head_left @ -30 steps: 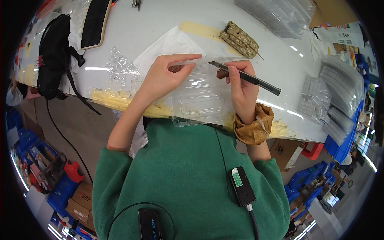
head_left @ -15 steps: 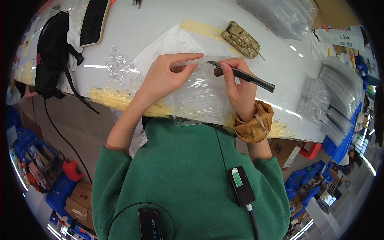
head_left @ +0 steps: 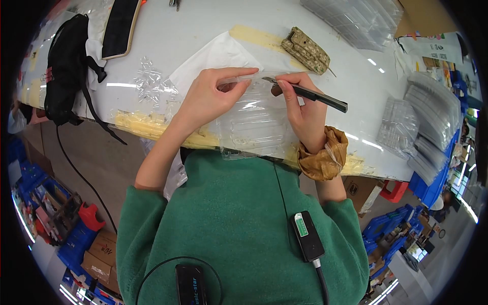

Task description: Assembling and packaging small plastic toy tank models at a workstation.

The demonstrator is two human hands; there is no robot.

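Widest of all, a glossy white worktop (head_left: 203,20), bound along its near edge with yellow tape (head_left: 147,127). Toward its right end, tall nested stacks of clear plastic trays (head_left: 432,109), one sitting inside another, just beside a blue bin (head_left: 424,189). At the upper right, a further pile of clear containers (head_left: 356,23), ridged and see-through, near a cardboard box (head_left: 427,20).

At the middle of the near edge, between both hands, a single clear tray (head_left: 256,127), moulded with long ridges, with its near end reaching over the tape toward the torso. On the left, a slack black bag (head_left: 66,71), contents hidden, strap trailing over the edge.

Next in size, the hands: left hand (head_left: 211,94) pinching the tray's far rim between thumb and fingers; right hand (head_left: 307,112) gripping a dark-handled knife (head_left: 323,98), blade pointing left at that same rim, perhaps touching it, though too glassy there to be sure.

Beyond the left hand, a white sheet (head_left: 208,58) flat on the worktop; farther left, a dark phone-like slab (head_left: 119,30). Beyond the right hand, a camouflage-patterned model tank (head_left: 306,51). Smallest, loosely scattered left of the sheet, clear plastic bits (head_left: 147,84).
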